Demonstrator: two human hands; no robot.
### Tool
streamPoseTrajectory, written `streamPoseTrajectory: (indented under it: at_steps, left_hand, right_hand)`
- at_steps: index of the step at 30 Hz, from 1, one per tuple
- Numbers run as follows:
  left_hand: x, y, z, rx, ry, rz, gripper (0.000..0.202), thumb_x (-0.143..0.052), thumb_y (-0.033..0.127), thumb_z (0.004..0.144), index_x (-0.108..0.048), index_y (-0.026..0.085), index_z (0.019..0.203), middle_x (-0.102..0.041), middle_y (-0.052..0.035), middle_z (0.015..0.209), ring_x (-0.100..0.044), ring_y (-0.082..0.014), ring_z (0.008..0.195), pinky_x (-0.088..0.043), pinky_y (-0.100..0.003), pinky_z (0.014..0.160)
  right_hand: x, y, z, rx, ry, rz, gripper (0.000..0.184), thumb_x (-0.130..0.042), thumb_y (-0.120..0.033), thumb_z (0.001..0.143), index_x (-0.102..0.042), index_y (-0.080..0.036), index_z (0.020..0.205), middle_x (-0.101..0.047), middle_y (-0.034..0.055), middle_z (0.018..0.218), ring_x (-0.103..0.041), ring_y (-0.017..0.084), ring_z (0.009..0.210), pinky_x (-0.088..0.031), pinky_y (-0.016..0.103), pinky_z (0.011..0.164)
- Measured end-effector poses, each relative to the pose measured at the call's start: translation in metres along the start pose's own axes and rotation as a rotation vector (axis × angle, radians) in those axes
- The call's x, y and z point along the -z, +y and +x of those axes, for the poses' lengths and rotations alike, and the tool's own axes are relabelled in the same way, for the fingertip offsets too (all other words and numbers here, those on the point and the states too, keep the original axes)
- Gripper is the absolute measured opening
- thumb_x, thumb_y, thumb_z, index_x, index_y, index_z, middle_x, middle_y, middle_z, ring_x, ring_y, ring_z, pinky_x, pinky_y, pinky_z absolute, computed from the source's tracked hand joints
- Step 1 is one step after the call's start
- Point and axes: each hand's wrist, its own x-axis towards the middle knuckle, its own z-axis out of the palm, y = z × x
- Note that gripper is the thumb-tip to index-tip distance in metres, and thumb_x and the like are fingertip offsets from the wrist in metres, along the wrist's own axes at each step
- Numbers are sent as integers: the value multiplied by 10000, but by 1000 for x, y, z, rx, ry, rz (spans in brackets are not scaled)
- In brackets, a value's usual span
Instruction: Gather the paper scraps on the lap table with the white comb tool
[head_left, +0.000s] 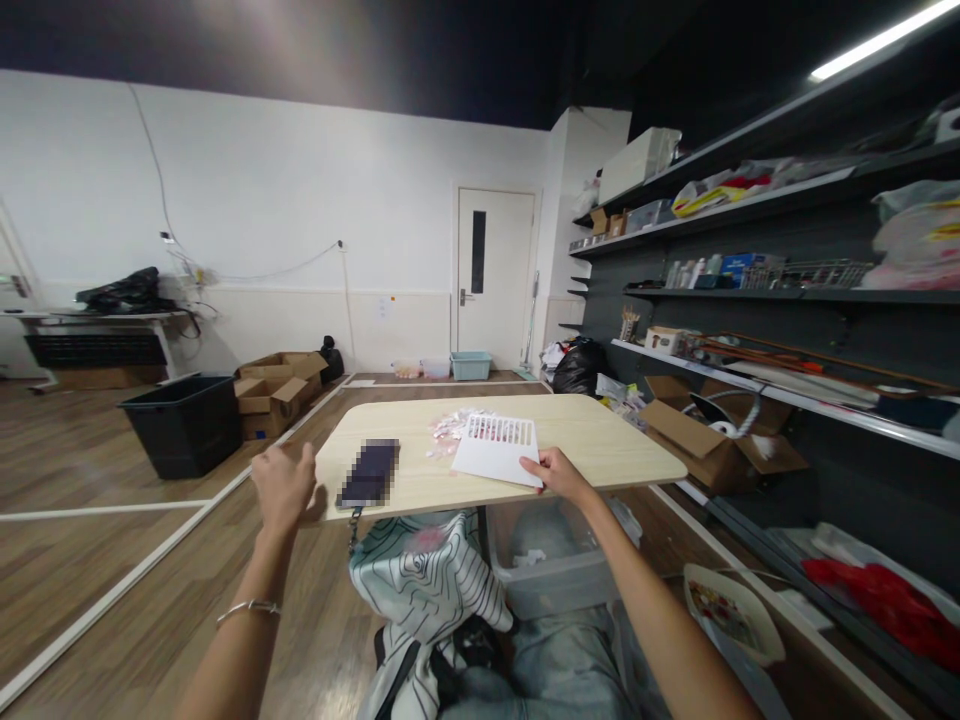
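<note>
Over the pale table (600,430), a slotted white card (480,463) in my right hand (559,475)

My right hand grips the card at its near right corner, thumb laid on top and the other fingers mostly hidden beneath. The card sits around the middle of the table, close to the front edge, its row of narrow slots along the far side. I cannot tell whether it lies flat on the tabletop or is slightly raised. Just behind it and to its left, small pale pieces (448,425) are scattered in a loose heap, and some pinkish-white shows through the slots.

My left hand (285,485) is up by the table's left front corner, fingers curled in; I cannot tell whether they hold anything. A bracelet (251,608) circles that wrist. Between my hands, nearer the left one, lies a dark flat rectangle (371,472), blurred into squares, with a chain (353,530) hanging from its near end past the table edge. Below are a striped cloth (427,575) and, to its right, a clear plastic tub (536,590). Off to the left, a black bin (184,425) stands beside open cardboard boxes (279,395).
</note>
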Motion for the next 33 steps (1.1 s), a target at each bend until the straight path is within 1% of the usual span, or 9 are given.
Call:
streamPoseTrajectory:
  at_steps: [2,5,7,10,13,17,20,26,33]
  left_hand:
    - [22,6,-18,77,308,-182,483,-313,405,1020,-560,80,1278,-593,-211,1253,-515,-337,1258,-459,-479,1035]
    - [51,18,-72,0,480,-440,428,-407,496,1009,-577,149,1191,-596,-120,1160,-598,-256,985,-534,-429,901]
    - [59,29,-122,-253,374,-547,337,-460,481,1004,-591,192,1116,-622,-79,1043,-610,-242,955,-541,-407,889]
    - [48,51,-191,-655,-46,-556,235,-524,400,999,-639,234,1120,-671,-106,1130,-635,-253,1083,-540,-393,948]
    - [18,73,-227,-738,-272,-460,326,-524,384,1002,-631,250,1279,-634,-135,1346,-587,-279,1270,-501,-444,1067]
    - [-7,96,-229,-780,-416,-312,356,-527,383,1003,-623,249,1319,-598,-131,1418,-580,-282,1268,-482,-476,1080]
    - [-8,115,-225,-906,-526,-163,343,-505,391,1015,-632,260,1306,-616,-111,1390,-577,-271,1226,-476,-452,1059]
    - [-15,152,-233,-1040,-700,119,426,-729,419,867,-666,229,1243,-652,-134,1230,-633,-322,1115,-536,-420,883]
    - [-16,163,-231,-1063,-852,182,258,-606,328,960,-770,151,1051,-685,-190,1147,-713,-304,963,-569,-397,757]
  right_hand:
    - [0,1,0,8,-1,-2,604,-738,-724,731,-649,-147,573,-597,13,496,-502,109,426,-411,219,391]
    - [1,2,1,10,-7,-11,595,-742,-713,733,-653,-146,577,-597,11,488,-500,108,425,-397,213,390]
    - [1,3,1,9,1,-15,586,-739,-699,746,-650,-145,575,-593,12,481,-498,107,426,-389,209,391]
    - [1,3,1,1,7,-16,581,-739,-688,753,-648,-144,574,-596,18,486,-504,111,431,-398,214,394]
    - [1,3,1,-2,9,-14,587,-743,-697,744,-651,-142,576,-598,18,497,-503,108,425,-398,216,389]
    - [0,4,1,-2,17,-5,596,-746,-715,731,-653,-147,579,-592,10,494,-505,108,424,-408,214,385]
    - [0,4,1,-7,26,-3,583,-748,-703,736,-655,-148,588,-601,12,509,-517,113,434,-426,218,387]
    - [-1,1,-3,-35,46,-6,565,-755,-685,734,-655,-146,598,-613,14,528,-519,114,448,-457,225,390]
    - [-2,-4,-10,-63,15,-4,565,-747,-684,768,-654,-154,593,-620,21,532,-528,123,462,-468,232,404]
